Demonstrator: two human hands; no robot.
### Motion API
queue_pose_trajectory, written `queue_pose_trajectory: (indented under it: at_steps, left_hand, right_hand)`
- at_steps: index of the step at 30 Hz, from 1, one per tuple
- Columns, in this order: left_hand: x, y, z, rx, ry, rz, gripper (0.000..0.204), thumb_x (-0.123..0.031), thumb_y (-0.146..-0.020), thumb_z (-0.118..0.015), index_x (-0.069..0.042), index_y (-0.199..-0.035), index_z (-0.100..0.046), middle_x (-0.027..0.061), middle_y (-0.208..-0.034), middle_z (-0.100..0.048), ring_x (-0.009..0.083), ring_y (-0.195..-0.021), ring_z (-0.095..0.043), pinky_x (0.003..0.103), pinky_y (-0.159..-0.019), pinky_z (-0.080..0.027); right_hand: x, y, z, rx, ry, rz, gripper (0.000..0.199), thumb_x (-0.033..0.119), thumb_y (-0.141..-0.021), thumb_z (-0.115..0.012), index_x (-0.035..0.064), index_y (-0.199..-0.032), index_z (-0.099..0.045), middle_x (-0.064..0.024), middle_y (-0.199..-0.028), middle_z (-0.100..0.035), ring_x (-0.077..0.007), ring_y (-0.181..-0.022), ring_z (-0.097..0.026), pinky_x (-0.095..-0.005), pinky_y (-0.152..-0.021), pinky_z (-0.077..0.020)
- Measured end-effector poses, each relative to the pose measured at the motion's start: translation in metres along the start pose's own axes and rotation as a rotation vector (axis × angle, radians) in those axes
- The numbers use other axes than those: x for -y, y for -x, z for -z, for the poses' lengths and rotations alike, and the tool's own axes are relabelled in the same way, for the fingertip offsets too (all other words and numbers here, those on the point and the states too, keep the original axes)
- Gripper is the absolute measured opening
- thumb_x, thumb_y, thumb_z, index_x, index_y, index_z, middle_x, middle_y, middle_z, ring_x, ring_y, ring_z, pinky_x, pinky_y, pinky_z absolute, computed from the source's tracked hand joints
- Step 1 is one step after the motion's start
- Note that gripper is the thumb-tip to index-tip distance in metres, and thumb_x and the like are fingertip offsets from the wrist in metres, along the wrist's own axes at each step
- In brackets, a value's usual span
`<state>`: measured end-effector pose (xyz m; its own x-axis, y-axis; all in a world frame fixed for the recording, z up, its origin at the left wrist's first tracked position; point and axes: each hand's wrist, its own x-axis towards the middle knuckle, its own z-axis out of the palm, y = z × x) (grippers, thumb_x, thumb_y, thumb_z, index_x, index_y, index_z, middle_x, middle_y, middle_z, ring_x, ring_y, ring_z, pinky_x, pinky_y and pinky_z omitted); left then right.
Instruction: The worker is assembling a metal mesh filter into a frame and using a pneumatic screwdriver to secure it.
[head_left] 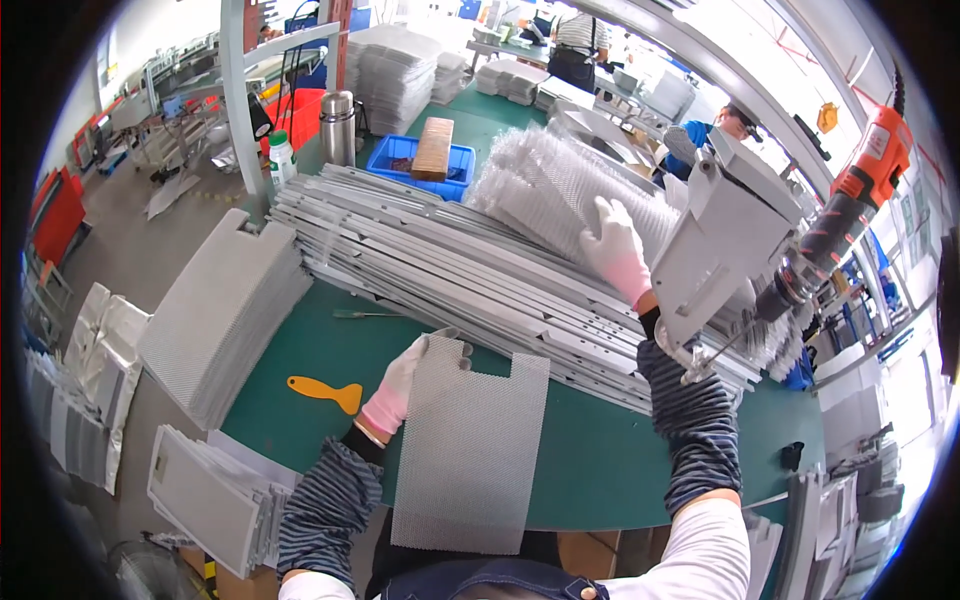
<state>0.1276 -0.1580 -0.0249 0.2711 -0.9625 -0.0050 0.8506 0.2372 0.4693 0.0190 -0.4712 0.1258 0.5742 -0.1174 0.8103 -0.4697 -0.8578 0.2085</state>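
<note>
My left hand (402,383), in a white and pink glove, grips the upper left edge of a grey mesh sheet (470,450). The sheet has a notch cut in its top edge and overhangs the front edge of the green table (590,470). My right hand (614,245), gloved alike, is stretched across the table with fingers apart. It rests against a pile of translucent mesh sheets (535,190) at the back. A yellow plastic scraper (326,392) lies on the table left of my left hand, and a thin tool (365,314) lies beyond it.
Long metal strips (450,265) lie across the table between my hands. Stacked mesh sheets (225,310) stand at the left edge. Behind are a blue bin (385,152), a steel flask (338,128) and a white bottle (281,158). An orange power driver (850,200) hangs at right. A co-worker (690,140) is beyond.
</note>
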Motion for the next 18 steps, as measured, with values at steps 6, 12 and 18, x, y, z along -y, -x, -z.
queue_pose_trajectory:
  at_steps: [6,12,18]
  left_hand:
    - [0.008,-0.004,0.012,0.02,0.081,0.029,0.046,-0.031,-0.106,-0.031,0.001,-0.139,-0.036,0.0192,-0.119,-0.054,0.0299,-0.104,-0.055,0.041,-0.091,-0.05]
    - [0.004,-0.002,0.013,0.053,0.044,0.03,0.039,-0.024,-0.103,-0.041,0.001,-0.133,-0.044,0.017,-0.118,-0.058,0.028,-0.105,-0.059,0.039,-0.093,-0.049]
    - [-0.015,-0.076,-0.048,0.135,-0.415,-0.066,0.05,-0.013,-0.095,-0.054,0.002,-0.142,-0.042,0.0103,-0.135,-0.053,0.0154,-0.117,-0.053,0.025,-0.097,-0.043]
  right_hand:
    - [-0.021,-0.011,0.017,0.017,-0.034,-0.247,0.021,0.016,-0.087,-0.055,0.0018,-0.088,-0.069,-0.0196,-0.077,-0.066,-0.0363,-0.066,-0.065,-0.0448,-0.067,-0.0526]
    - [-0.017,-0.004,0.022,0.332,-0.051,-0.003,0.026,0.012,-0.088,-0.053,0.0039,-0.113,-0.06,-0.0163,-0.085,-0.063,-0.0346,-0.073,-0.064,-0.0447,-0.065,-0.0526]
    - [-0.01,0.008,-0.021,0.308,-0.198,0.063,0.033,0.011,-0.083,-0.055,0.002,-0.114,-0.063,-0.0165,-0.106,-0.065,-0.0347,-0.097,-0.062,-0.0437,-0.088,-0.0495]
